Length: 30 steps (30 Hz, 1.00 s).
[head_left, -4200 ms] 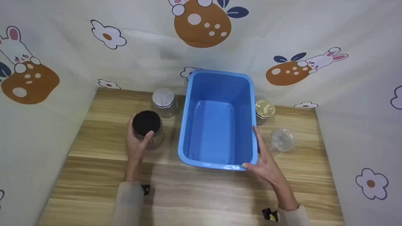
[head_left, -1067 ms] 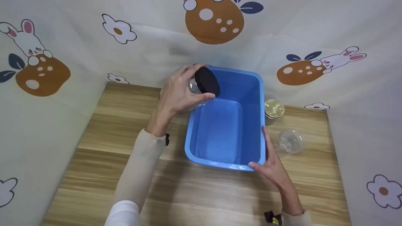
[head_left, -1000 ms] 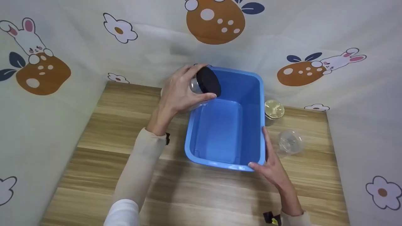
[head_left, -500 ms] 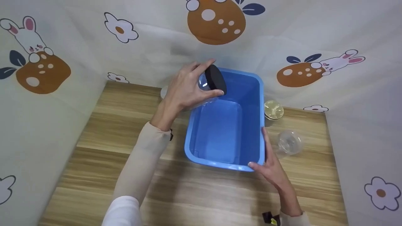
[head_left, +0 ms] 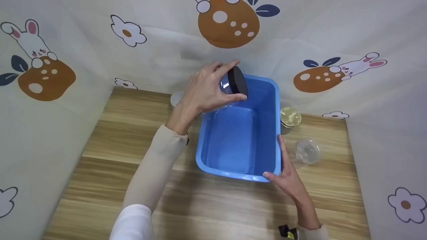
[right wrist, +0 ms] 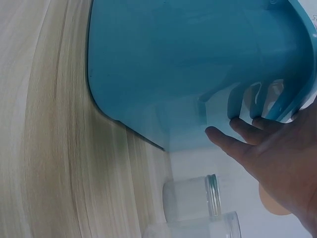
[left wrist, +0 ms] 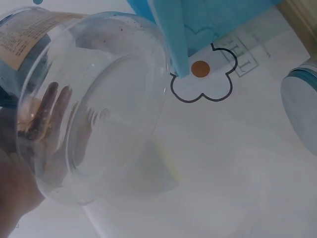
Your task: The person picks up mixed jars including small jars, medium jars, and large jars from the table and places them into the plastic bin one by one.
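Pale cartoon-print wall around a wood-grain desk, seen from above. On the desk, in the middle, a large blue tub with its mouth facing up. Left arm in a pale sleeve, reaching forward and slantwise to the tub's far-left corner. Left hand wrapped around a clear jar, thumb on the near side, other fingers around the far side. Jar held up and tipped sideways, black lid turned to the right; impossible to tell whether touching the tub. Right hand at the tub's near-right corner, thumb over the rim, fingers spread along the outer wall, probably steadying.

Looks like the placing step, jar not yet set down. Next move seemingly calls for clearing the rim, lowering the jar inside, then loosening the left fingers.

Beside the tub's right wall, a gold-lidded jar; nearer, a clear container. Partly hidden behind the left hand, a pale-lidded jar.
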Each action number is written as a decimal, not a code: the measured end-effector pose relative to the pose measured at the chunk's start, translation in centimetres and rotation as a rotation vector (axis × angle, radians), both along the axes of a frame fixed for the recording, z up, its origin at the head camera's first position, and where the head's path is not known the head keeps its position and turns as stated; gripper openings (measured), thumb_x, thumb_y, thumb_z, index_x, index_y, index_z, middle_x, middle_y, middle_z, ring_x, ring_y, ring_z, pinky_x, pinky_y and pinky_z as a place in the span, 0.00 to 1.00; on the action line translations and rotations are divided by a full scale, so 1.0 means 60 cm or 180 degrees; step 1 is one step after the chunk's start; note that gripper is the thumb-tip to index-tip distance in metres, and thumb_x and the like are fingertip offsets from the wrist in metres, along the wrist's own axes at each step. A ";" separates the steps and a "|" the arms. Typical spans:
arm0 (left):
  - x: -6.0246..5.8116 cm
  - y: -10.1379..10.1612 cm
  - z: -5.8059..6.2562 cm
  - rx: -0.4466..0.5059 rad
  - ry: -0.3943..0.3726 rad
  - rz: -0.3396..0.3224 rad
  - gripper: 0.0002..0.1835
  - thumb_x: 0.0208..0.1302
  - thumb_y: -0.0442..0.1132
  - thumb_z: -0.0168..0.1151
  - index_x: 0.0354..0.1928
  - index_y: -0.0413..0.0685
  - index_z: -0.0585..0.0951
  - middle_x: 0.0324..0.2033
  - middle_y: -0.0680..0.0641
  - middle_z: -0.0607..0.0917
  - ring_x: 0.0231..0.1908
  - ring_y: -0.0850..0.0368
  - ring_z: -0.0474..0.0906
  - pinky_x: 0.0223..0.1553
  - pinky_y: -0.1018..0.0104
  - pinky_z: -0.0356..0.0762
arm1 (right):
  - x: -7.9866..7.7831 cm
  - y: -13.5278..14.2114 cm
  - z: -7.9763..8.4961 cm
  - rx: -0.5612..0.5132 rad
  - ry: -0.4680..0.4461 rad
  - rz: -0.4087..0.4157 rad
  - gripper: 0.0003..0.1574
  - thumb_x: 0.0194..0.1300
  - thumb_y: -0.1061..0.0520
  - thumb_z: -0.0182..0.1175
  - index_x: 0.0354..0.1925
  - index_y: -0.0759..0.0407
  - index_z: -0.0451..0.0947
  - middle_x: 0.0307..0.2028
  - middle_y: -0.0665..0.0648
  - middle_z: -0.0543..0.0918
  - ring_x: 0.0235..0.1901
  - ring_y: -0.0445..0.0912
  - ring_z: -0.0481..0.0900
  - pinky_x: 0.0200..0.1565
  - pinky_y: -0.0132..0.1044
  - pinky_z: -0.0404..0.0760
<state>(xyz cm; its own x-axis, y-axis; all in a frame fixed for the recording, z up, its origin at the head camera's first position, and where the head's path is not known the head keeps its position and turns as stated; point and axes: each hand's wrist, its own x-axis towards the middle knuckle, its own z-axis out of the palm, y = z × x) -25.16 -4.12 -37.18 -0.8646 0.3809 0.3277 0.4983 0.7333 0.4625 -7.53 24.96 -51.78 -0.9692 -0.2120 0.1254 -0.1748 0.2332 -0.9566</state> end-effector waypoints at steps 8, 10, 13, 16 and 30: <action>-0.004 0.019 0.009 -0.0158 0.0028 -0.0132 0.55 0.44 0.85 0.52 0.73 0.64 0.66 0.51 0.48 0.79 0.47 0.54 0.75 0.50 0.57 0.75 | 0.000 -0.004 -0.005 -0.0196 -0.0136 0.0043 0.72 0.51 0.66 0.70 0.80 0.40 0.36 0.79 0.52 0.41 0.71 0.63 0.53 0.60 0.65 0.65; -0.008 0.026 0.012 -0.0276 -0.0026 -0.0095 0.56 0.44 0.86 0.52 0.72 0.62 0.67 0.52 0.49 0.79 0.48 0.55 0.75 0.51 0.57 0.75 | 0.000 -0.004 -0.005 -0.0172 -0.0146 0.0042 0.72 0.52 0.66 0.69 0.80 0.40 0.36 0.79 0.52 0.41 0.71 0.63 0.53 0.60 0.66 0.65; -0.015 0.040 0.012 -0.0474 -0.0081 -0.0042 0.57 0.43 0.87 0.50 0.72 0.61 0.67 0.55 0.50 0.79 0.52 0.55 0.76 0.54 0.57 0.75 | 0.000 -0.003 -0.003 -0.0110 -0.0141 0.0004 0.72 0.51 0.67 0.69 0.80 0.41 0.36 0.79 0.52 0.42 0.71 0.62 0.54 0.61 0.63 0.65; -0.019 0.054 0.008 -0.0607 -0.0084 -0.0059 0.57 0.43 0.87 0.49 0.71 0.62 0.68 0.56 0.51 0.78 0.53 0.56 0.76 0.54 0.56 0.76 | 0.000 -0.003 0.000 -0.0074 -0.0164 -0.0039 0.72 0.51 0.67 0.69 0.80 0.42 0.36 0.79 0.52 0.43 0.71 0.60 0.54 0.63 0.51 0.68; -0.021 0.102 0.000 -0.1024 -0.0081 -0.0236 0.56 0.44 0.87 0.46 0.73 0.66 0.64 0.65 0.50 0.74 0.63 0.53 0.71 0.62 0.53 0.70 | 0.001 -0.003 0.001 0.0043 -0.0118 -0.0062 0.72 0.52 0.67 0.71 0.80 0.40 0.38 0.79 0.47 0.43 0.74 0.53 0.49 0.69 0.57 0.56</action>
<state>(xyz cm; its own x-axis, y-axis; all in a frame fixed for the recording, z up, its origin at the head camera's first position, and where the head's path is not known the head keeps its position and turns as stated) -26.43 2.02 -37.16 -0.8370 0.5235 0.1592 0.5471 0.8060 0.2260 -7.49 24.76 -51.70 -0.9771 -0.1946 0.0865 -0.1346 0.2493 -0.9590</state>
